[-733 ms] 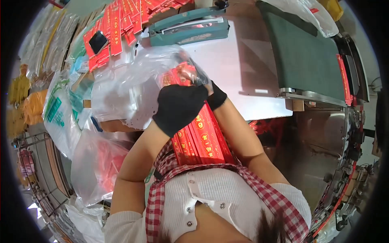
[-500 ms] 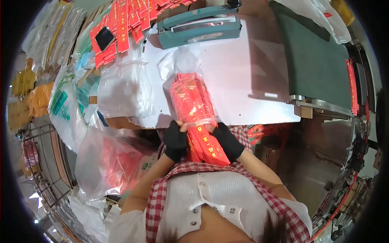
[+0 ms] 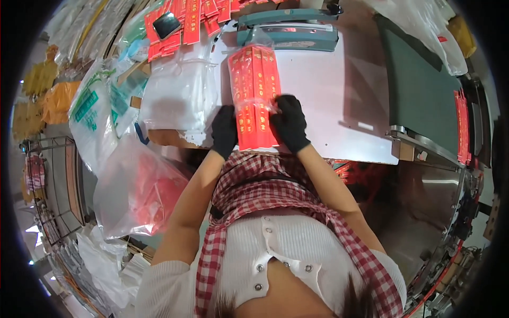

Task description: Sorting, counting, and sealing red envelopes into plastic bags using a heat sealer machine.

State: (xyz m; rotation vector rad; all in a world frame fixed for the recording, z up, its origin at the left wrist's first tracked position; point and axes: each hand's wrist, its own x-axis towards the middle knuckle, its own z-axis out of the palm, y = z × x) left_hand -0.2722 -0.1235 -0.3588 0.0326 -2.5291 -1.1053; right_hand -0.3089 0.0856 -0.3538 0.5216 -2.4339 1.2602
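Observation:
A bundle of long red paper strips (image 3: 260, 127) with gold print lies on the white table, its far part inside a clear plastic bag (image 3: 256, 41). The near ends of the strips stick out of the bag's mouth. My left hand (image 3: 225, 131), in a black fingerless glove, presses against the bundle's left side; its fingers are partly hidden. On the right side my right hand (image 3: 289, 123), gloved the same way, grips the edge of the bag's mouth. The bag's far end reaches the teal bar-shaped sealer (image 3: 313, 40).
Left of the bundle is a stack of clear plastic bags (image 3: 177, 98). Behind it, a black phone (image 3: 166, 25) rests on loose red strips (image 3: 192, 24). A dark green conveyor belt (image 3: 419, 90) stands at the right. A large bag of red pieces (image 3: 143, 196) sits low at the left.
Both hands and the bundle have moved away from my body, farther onto the table. The bundle has straightened, and more of it is inside the bag.

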